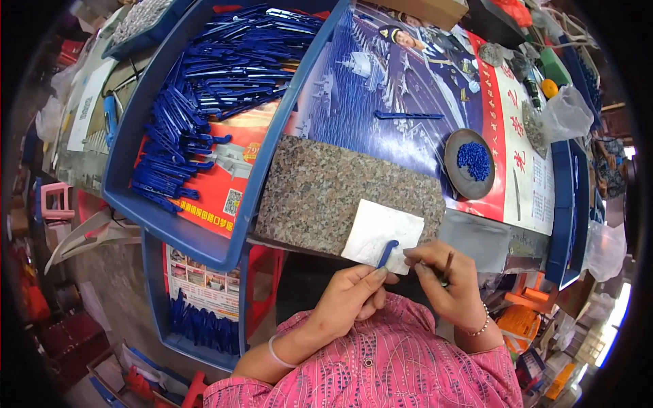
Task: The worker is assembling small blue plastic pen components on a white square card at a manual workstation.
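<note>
Smooth plastic piece (386, 255), stone slab (326, 185)

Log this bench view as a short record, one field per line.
Left hand: the left hand pinches a blue hooked piece
Right hand: the right hand holds a slim dark object, its kind unclear
Work surface: white pad on a granite slab
Dish: round brown dish holding small blue beads
Large tray: blue tray with many slender blue pieces
Loose: one slender blue piece lying on the poster

A pink stool (56, 188) stands far left, a clear plastic bag (568, 114) at right.
</note>
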{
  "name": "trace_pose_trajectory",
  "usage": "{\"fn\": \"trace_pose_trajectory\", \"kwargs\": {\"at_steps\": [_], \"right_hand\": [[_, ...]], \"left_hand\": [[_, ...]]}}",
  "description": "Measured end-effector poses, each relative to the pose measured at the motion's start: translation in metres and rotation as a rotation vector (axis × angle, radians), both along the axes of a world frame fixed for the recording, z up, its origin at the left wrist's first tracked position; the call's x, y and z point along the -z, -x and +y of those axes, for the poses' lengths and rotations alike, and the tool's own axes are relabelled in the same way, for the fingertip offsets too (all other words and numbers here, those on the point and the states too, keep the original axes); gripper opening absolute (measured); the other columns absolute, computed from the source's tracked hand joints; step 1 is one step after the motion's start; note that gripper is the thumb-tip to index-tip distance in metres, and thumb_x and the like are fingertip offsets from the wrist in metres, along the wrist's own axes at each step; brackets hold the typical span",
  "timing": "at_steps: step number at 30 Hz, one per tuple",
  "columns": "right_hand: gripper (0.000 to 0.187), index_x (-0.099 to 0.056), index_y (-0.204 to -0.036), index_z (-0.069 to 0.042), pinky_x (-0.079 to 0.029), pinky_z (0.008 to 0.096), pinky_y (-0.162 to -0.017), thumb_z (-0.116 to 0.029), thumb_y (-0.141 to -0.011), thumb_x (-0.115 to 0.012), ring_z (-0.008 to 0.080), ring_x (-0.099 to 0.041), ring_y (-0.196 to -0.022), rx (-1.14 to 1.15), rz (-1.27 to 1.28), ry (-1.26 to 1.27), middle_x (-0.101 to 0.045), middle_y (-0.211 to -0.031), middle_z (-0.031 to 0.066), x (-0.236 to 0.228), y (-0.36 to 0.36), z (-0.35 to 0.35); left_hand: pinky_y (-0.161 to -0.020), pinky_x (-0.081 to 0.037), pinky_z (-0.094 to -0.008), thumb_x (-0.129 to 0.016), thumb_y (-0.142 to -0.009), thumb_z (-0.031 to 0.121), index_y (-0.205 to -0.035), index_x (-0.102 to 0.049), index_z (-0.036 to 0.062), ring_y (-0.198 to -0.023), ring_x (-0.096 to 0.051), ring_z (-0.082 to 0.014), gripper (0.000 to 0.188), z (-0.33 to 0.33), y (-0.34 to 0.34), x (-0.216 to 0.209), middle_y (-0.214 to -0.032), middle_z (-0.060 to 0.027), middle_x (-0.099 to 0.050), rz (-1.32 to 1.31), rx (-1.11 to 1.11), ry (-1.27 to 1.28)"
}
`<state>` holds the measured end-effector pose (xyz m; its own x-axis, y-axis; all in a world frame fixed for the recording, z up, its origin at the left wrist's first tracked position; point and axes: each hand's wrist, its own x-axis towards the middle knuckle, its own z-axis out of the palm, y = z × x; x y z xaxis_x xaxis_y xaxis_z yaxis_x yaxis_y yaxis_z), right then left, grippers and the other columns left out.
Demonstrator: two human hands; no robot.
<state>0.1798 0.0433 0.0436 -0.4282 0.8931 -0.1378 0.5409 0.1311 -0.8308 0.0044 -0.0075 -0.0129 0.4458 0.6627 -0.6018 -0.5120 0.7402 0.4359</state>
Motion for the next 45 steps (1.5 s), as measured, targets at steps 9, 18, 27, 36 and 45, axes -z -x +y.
{"fn": "trace_pose_trajectory", "kwargs": {"at_steps": [9,18,27,36,45], "right_hand": [[0.023,-0.058,-0.107,0.005,-0.045,0.0179,-0.059,-0.004,-0.086,-0.057,0.0047,-0.057,-0.071,0.262,0.391,0.535,-0.062,-0.086,0.0044,0.002,-0.001,-0.028],[0.022,-0.059,-0.103,0.005,-0.04,0.0167,-0.052,-0.008,-0.085,-0.06,0.0007,-0.05,-0.062,0.165,0.547,0.771,-0.058,-0.075,-0.001,0.012,-0.009,-0.037],[0.013,-0.059,-0.093,0.003,-0.041,0.0187,-0.055,-0.005,-0.083,-0.058,0.0032,-0.052,-0.063,0.164,0.608,0.731,-0.057,-0.073,-0.0007,0.016,-0.015,-0.045],[0.008,-0.057,-0.089,0.001,-0.037,0.0184,-0.044,-0.003,-0.082,-0.055,0.0061,-0.05,-0.049,0.257,0.73,0.835,-0.059,-0.065,0.0045,0.034,-0.014,-0.056],[0.019,-0.058,-0.1,0.004,-0.038,0.0178,-0.045,-0.007,-0.086,-0.051,0.0036,-0.048,-0.049,0.276,0.711,0.872,-0.06,-0.069,0.0038,0.025,-0.012,-0.044]], "left_hand": [[-0.034,-0.025,-0.0174,-0.037,-0.099,0.03,-0.099,-0.052,0.0017,-0.035,-0.031,-0.0041,0.032,-0.012,0.011,-0.019,-0.056,-0.0052,-0.05,-0.385,0.09,0.138],[-0.032,-0.027,-0.0182,-0.036,-0.1,0.027,-0.099,-0.05,0.0031,-0.032,-0.031,-0.0062,0.028,-0.026,0.001,-0.022,-0.055,-0.0068,-0.049,-0.472,0.08,0.141],[-0.034,-0.027,-0.0181,-0.035,-0.1,0.029,-0.098,-0.05,0.0025,-0.034,-0.032,-0.0067,0.03,-0.037,-0.011,-0.028,-0.059,-0.0095,-0.053,-0.185,0.12,0.008],[-0.038,-0.028,-0.019,-0.036,-0.1,0.029,-0.096,-0.049,0.0023,-0.035,-0.031,-0.0071,0.03,-0.039,-0.019,-0.027,-0.053,-0.0059,-0.047,-0.035,0.173,-0.009],[-0.032,-0.025,-0.0186,-0.033,-0.1,0.026,-0.095,-0.049,0.004,-0.031,-0.027,-0.0057,0.027,-0.029,-0.012,-0.021,-0.051,-0.0018,-0.041,-0.424,0.048,0.25]]}}
